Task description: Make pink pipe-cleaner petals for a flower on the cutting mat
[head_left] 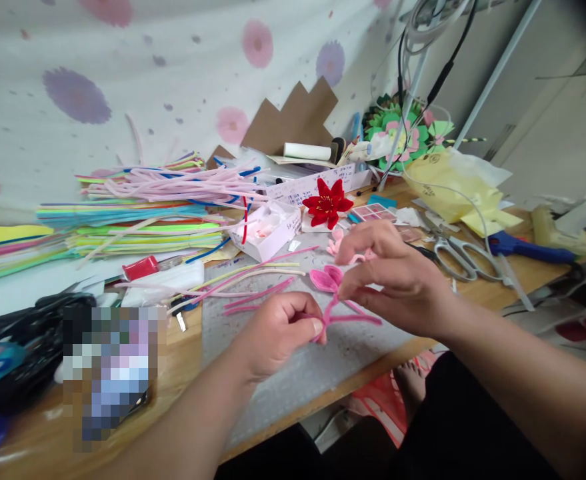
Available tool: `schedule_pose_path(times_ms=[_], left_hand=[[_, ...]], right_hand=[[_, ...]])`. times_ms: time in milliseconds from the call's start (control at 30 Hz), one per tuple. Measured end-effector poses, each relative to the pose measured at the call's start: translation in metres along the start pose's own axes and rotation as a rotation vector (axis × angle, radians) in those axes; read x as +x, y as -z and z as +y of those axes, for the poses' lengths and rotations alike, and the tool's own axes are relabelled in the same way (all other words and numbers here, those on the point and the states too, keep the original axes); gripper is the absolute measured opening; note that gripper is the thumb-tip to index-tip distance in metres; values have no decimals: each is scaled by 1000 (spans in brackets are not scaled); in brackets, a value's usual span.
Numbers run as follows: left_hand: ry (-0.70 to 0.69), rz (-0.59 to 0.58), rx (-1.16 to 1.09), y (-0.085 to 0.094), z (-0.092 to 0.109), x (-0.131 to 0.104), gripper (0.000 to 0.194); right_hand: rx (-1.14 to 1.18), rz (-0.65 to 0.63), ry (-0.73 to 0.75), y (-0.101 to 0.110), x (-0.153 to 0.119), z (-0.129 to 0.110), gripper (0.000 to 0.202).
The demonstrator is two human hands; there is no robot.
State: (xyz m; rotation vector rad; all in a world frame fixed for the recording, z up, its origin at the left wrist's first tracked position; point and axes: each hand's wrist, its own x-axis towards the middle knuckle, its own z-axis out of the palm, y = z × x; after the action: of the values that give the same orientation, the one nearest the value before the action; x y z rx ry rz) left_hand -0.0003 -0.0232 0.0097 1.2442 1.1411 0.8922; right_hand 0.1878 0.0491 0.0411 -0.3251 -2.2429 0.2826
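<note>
A bright pink pipe-cleaner flower [325,279] with looped petals is held above the grey mat [277,387]. My left hand [287,328] pinches its pink stem between thumb and fingers, low down where a loose strand [357,320] sticks out to the right. Higher up, my right hand [397,280] has thumb and fingertips closed at the base of the petals, hiding part of them. Loose pink pipe cleaners [260,297] lie on the mat behind my left hand. Just beyond my right hand is a paler pink fuzzy piece [336,241], partly covered.
Bundles of coloured pipe cleaners [143,217] are stacked at the back left. A white box [267,233] and a red flower [327,203] stand behind the mat. Scissors [465,257] and a yellow bag [455,183] lie right. A red-handled tool [141,268] rests left.
</note>
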Motion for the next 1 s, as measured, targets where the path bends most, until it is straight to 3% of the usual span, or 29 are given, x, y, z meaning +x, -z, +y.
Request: schedule_pose_path(times_ms=[100, 200, 367, 467, 533, 600, 667, 767, 900, 1000], left_hand=[[-76, 204, 169, 3, -2, 4, 11], [-98, 284, -47, 6, -2, 5, 14], [-119, 166, -455, 4, -1, 2, 9], [-108, 182, -387, 2, -2, 2, 10], [-121, 224, -270, 0, -4, 2, 13], [-157, 249, -177, -2, -6, 2, 14], [-191, 245, -132, -2, -7, 1, 14], [-191, 168, -124, -2, -5, -1, 15], [-89, -37, -97, -1, -1, -3, 15], [-55, -52, -94, -1, 0, -2, 13]], right_hand=[[-113, -120, 141, 5, 0, -14, 13], [-190, -138, 123, 0, -6, -21, 14], [-143, -21, 58, -10, -13, -2, 10], [3, -125, -37, -10, -13, 2, 8], [69, -168, -111, -12, -13, -3, 23], [101, -129, -185, -17, -13, -9, 26], [145, -90, -243, -23, -13, -13, 12], [250, -94, -305, -30, -11, -8, 9], [335, -123, -176, -27, -2, 7, 13], [287, -130, -27, -15, 7, 9, 15]])
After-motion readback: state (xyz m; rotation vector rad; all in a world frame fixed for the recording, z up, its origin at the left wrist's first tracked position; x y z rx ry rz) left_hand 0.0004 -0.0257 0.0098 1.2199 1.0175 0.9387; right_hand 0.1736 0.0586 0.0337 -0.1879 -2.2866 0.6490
